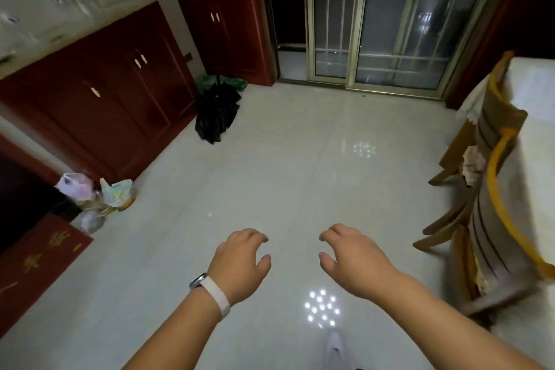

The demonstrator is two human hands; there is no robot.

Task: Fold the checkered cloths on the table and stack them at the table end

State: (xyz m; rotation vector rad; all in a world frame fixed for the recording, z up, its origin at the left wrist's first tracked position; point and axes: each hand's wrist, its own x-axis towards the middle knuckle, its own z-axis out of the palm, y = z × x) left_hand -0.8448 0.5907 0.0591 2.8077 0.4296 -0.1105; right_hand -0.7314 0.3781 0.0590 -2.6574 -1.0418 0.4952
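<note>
Both forearms, in the lower half of the frame, are bare. At the wrist of the left hand sits a watch, a slim case with a silvery rim on a smooth white strap. The right hand and its wrist are bare.

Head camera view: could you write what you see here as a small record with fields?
left hand: loosely curled, holds nothing, white wristband
right hand: loosely curled, holds nothing
under hands: glossy pale tiled floor
right edge: white-topped table, wooden chairs beside it
left side: dark red wooden cabinets, crumpled black plastic bag on the floor
checkered cloths: none in view
</note>
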